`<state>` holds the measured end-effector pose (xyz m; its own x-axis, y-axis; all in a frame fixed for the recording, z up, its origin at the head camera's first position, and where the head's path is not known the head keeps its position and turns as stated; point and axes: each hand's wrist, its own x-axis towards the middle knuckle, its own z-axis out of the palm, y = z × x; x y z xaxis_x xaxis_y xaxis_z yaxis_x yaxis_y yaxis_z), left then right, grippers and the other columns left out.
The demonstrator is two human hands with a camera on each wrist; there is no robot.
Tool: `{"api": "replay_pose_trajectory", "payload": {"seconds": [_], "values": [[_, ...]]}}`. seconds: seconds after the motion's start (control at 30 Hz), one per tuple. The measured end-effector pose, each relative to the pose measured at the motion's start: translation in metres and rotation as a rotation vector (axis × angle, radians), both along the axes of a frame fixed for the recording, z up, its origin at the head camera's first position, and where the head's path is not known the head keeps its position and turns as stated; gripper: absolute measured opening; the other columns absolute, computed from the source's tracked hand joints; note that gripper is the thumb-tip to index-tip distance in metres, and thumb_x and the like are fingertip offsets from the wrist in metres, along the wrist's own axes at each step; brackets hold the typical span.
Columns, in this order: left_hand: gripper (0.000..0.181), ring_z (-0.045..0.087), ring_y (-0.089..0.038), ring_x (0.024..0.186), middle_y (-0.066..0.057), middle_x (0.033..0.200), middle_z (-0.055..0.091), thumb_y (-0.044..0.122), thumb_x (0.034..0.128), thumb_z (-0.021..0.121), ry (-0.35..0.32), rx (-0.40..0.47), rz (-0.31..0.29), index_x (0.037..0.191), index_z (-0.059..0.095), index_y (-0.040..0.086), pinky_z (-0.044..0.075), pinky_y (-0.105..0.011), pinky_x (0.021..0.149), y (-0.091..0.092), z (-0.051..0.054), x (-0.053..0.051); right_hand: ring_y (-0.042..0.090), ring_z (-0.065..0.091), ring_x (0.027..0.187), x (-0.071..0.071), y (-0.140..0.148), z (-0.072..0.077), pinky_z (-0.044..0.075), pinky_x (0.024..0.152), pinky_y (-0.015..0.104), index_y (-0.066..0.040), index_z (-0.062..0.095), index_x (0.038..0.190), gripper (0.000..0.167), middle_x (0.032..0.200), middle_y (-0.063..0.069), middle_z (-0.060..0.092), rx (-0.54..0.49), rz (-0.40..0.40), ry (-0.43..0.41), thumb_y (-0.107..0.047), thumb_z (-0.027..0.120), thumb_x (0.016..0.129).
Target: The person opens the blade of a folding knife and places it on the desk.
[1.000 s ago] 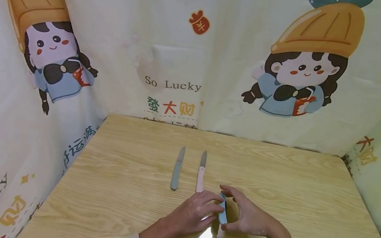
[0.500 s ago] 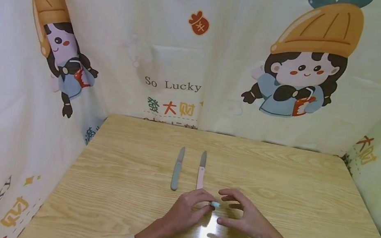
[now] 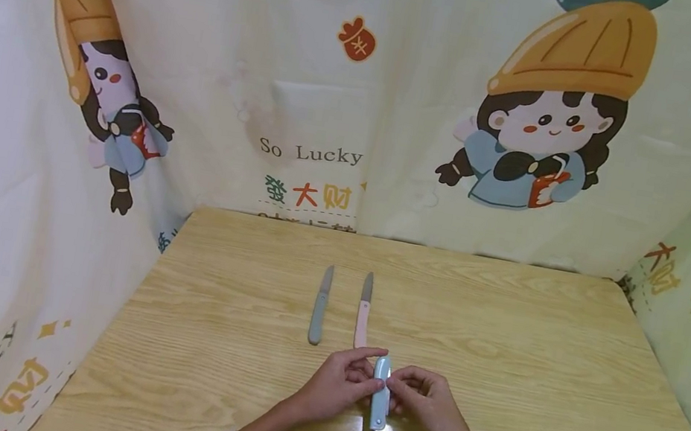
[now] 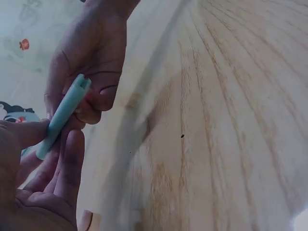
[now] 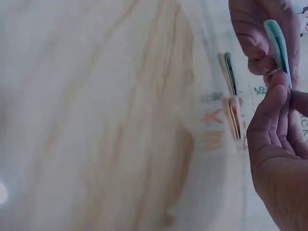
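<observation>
A light blue folding knife [image 3: 379, 408], folded up, is held upright just above the table in front of me. My left hand [image 3: 334, 386] grips it from the left, thumb across its face. From the right, my right hand [image 3: 435, 411] pinches the knife's edge between thumb and curled fingers. In the left wrist view the slotted end of the folding knife [image 4: 65, 110] shows between both hands. The right wrist view has the folding knife [image 5: 275, 41] edge-on, with its blade not clearly visible.
Two unfolded knives lie side by side beyond my hands, blades pointing away: a grey-handled knife [image 3: 320, 309] and a pink-handled knife [image 3: 364, 313]. Both rest on the wooden table [image 3: 537, 336]. A printed curtain [image 3: 430, 108] borders the table's back and sides.
The light blue knife has turned in my left hand and now shows its broad face. My right hand let go of it, spread its fingers, then closed in to pinch its edge.
</observation>
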<state>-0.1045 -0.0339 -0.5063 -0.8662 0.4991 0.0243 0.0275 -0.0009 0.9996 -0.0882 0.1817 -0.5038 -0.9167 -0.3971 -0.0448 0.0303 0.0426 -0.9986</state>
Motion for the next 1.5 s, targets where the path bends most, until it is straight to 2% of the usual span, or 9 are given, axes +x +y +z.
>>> {"api": "replay_pose_trajectory", "payload": {"seconds": [0.13,0.27,0.43,0.67,1.07,1.23,1.33,1.43,1.5], "values": [[0.048,0.068,-0.012,0.078,0.000,0.091,0.065,-0.003,0.0956,0.067,-0.079,0.022,-0.028,0.141,0.052,-0.009,0.055,-0.023,0.064,-0.002,-0.001,0.000,0.009,0.063,0.070,0.001,-0.003,-0.004,0.054,0.064,0.023,0.018,0.062,0.105,0.025,0.084,0.008,0.068,-0.016,0.022,-0.026,-0.007,0.060,0.102],[0.048,0.067,-0.012,0.077,-0.001,0.090,0.065,-0.004,0.0952,0.067,-0.109,0.034,-0.039,0.141,0.051,-0.010,0.055,-0.022,0.062,-0.003,-0.003,0.000,0.009,0.062,0.069,0.001,-0.005,-0.006,0.053,0.062,0.022,0.019,0.060,0.104,0.026,0.080,0.006,0.066,-0.029,0.038,-0.054,-0.007,0.059,0.102],[0.046,0.067,-0.013,0.074,-0.004,0.088,0.067,-0.003,0.0937,0.069,-0.135,0.038,-0.036,0.137,0.053,-0.011,0.053,-0.021,0.060,-0.005,-0.003,0.000,0.008,0.060,0.067,0.002,-0.007,-0.006,0.051,0.060,0.021,0.019,0.058,0.103,0.025,0.077,0.005,0.064,-0.023,0.052,-0.042,-0.006,0.056,0.102],[0.042,0.065,-0.014,0.068,-0.004,0.080,0.065,-0.006,0.0903,0.070,-0.124,0.048,0.006,0.129,0.055,-0.011,0.054,-0.023,0.057,-0.004,-0.004,0.001,0.009,0.059,0.068,0.004,-0.014,-0.004,0.051,0.061,0.022,0.016,0.059,0.102,0.023,0.079,0.005,0.062,-0.006,0.041,-0.043,-0.006,0.055,0.102],[0.036,0.063,-0.017,0.062,-0.004,0.074,0.066,-0.007,0.0862,0.071,-0.109,0.033,0.095,0.120,0.061,-0.004,0.056,-0.028,0.055,-0.003,-0.005,0.004,0.011,0.058,0.063,0.006,-0.019,-0.009,0.050,0.058,0.021,0.015,0.058,0.101,0.019,0.078,0.005,0.061,-0.003,-0.055,-0.084,-0.004,0.056,0.099],[0.036,0.064,-0.017,0.062,-0.005,0.073,0.067,-0.006,0.0861,0.072,-0.088,0.021,0.122,0.120,0.062,-0.005,0.058,-0.033,0.057,-0.002,-0.005,0.002,0.012,0.059,0.064,0.006,-0.017,-0.009,0.051,0.059,0.023,0.014,0.058,0.101,0.020,0.077,0.007,0.059,0.019,-0.109,-0.082,-0.006,0.058,0.099],[0.038,0.065,-0.017,0.062,-0.006,0.073,0.068,-0.007,0.0858,0.072,-0.098,0.026,0.144,0.122,0.060,-0.009,0.059,-0.033,0.058,-0.002,-0.003,0.002,0.013,0.060,0.065,0.007,-0.015,-0.009,0.053,0.061,0.024,0.015,0.058,0.101,0.021,0.076,0.007,0.060,0.016,-0.125,-0.076,-0.006,0.059,0.100],[0.039,0.065,-0.018,0.061,-0.006,0.072,0.068,-0.006,0.0857,0.072,-0.107,0.020,0.160,0.122,0.059,-0.010,0.058,-0.031,0.057,-0.002,-0.002,0.003,0.012,0.061,0.066,0.006,-0.014,-0.010,0.054,0.062,0.024,0.014,0.057,0.102,0.021,0.076,0.006,0.061,0.003,-0.127,-0.097,-0.007,0.059,0.101],[0.039,0.065,-0.019,0.061,-0.006,0.073,0.067,-0.006,0.0862,0.072,-0.111,0.021,0.149,0.122,0.058,-0.009,0.058,-0.032,0.057,-0.002,-0.001,0.003,0.012,0.061,0.067,0.006,-0.012,-0.010,0.054,0.063,0.024,0.014,0.056,0.103,0.022,0.077,0.005,0.061,-0.016,-0.125,-0.126,-0.008,0.059,0.101]]}}
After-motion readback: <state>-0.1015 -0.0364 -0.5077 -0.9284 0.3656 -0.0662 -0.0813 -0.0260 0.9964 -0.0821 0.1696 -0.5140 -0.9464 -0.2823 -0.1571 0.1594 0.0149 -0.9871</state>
